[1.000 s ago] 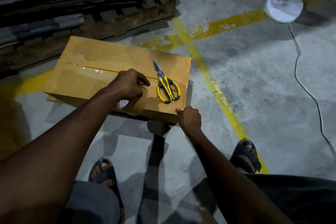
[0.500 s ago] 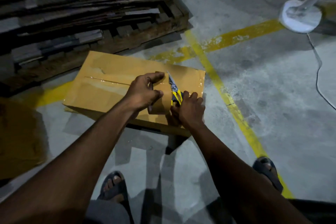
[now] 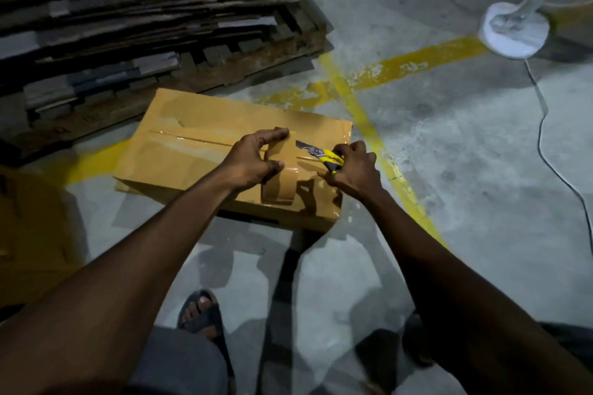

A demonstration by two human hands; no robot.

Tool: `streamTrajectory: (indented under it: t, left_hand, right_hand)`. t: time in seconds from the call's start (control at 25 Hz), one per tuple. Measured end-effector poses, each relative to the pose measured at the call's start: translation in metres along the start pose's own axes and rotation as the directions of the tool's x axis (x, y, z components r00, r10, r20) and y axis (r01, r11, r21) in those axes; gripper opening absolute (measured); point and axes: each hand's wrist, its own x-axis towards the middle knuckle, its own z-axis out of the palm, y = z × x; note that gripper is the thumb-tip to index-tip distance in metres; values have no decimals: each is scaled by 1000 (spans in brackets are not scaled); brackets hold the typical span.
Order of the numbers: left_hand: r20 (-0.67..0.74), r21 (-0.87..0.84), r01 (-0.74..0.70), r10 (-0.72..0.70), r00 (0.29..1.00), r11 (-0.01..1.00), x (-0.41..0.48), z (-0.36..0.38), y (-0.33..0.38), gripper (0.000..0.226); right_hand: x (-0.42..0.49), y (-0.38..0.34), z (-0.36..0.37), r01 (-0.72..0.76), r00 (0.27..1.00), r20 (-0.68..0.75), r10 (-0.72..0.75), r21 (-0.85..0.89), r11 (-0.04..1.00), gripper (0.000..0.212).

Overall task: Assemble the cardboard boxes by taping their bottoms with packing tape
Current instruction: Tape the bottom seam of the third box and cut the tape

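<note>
cardboard box point(image 3: 199, 151) on floor, bottom up, seam taped. left hand point(image 3: 253, 160) grasps tape roll point(image 3: 279, 176) on box; right hand point(image 3: 353, 167) clenched on scissors point(image 3: 321, 154), blades near tape. risks: slack tape wrinkles, blade nicks left fingers, crooked cut.

No readable text, labels, brands or numbers anywhere. The cardboard box point(image 3: 205, 154) shows plain faces, no print. The only marking is the yellow floor lines point(image 3: 369, 125) painted on the concrete just right of the box, crossing beyond its far right corner; no lettering on them.
</note>
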Motion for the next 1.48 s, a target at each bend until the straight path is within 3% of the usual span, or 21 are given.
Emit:
streamTrajectory:
  t: [0.08,0.32,0.76,1.16,1.32,1.48]
  left_hand:
    - [30,60,10,-12,999,998,-5,2,-4,62]
    - [82,3,45,-45,996,999,-9,22,6,62]
    - [124,69,57,-65,990,996,2,19,-4,62]
    - [113,423,-108,65,991,900,4,23,-14,60]
    - [89,559,-29,-25,996,829,10,17,-22,62]
    - [93,553,4,-66,993,834,12,14,-28,61]
  right_hand:
    - [-9,9,-19,80,996,35,-82,45,996,58]
    - [-20,14,-43,217,967,100,-235,163,963,63]
    - [-26,18,-59,186,949,196,-247,283,941,66]
    - [-25,20,-49,217,938,179,-297,366,905,65]
    - [-19,23,-43,223,932,193,-307,364,904,68]
    - [-17,26,-35,226,928,201,-315,369,901,69]
